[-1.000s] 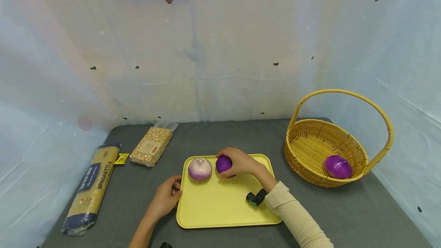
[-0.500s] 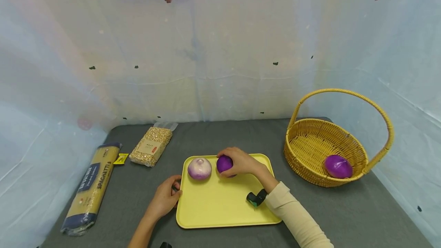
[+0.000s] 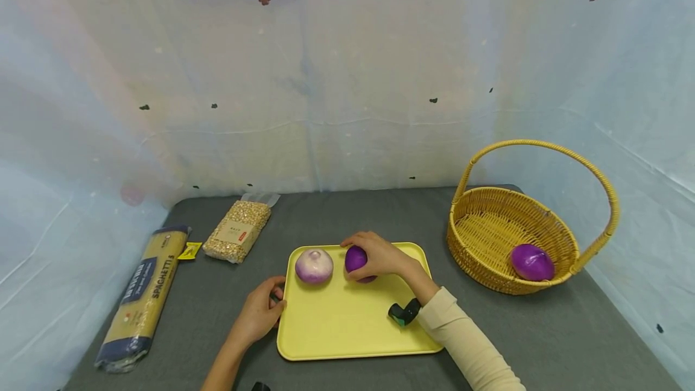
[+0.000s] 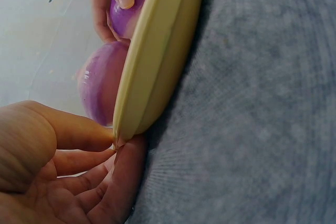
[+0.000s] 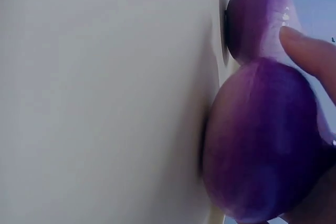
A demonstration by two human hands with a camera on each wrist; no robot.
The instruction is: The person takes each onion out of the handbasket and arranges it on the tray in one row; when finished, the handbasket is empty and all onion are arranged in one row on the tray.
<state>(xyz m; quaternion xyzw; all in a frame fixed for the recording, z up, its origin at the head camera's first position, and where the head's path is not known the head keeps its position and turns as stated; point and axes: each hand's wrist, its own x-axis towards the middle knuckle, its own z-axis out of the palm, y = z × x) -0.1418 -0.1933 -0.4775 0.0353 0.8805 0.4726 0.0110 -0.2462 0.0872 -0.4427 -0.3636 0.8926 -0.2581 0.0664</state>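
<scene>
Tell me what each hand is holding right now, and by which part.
The right hand grips the dark purple onion on the yellow tray, fingers curled over its top and side. The left hand pinches the tray's left rim.

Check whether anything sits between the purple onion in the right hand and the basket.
Nothing visible does. The right hand grips the purple onion on the yellow tray; between it and the wicker basket lie only the tray's right rim and bare grey cloth. The pale onion sits on the other side.
</scene>
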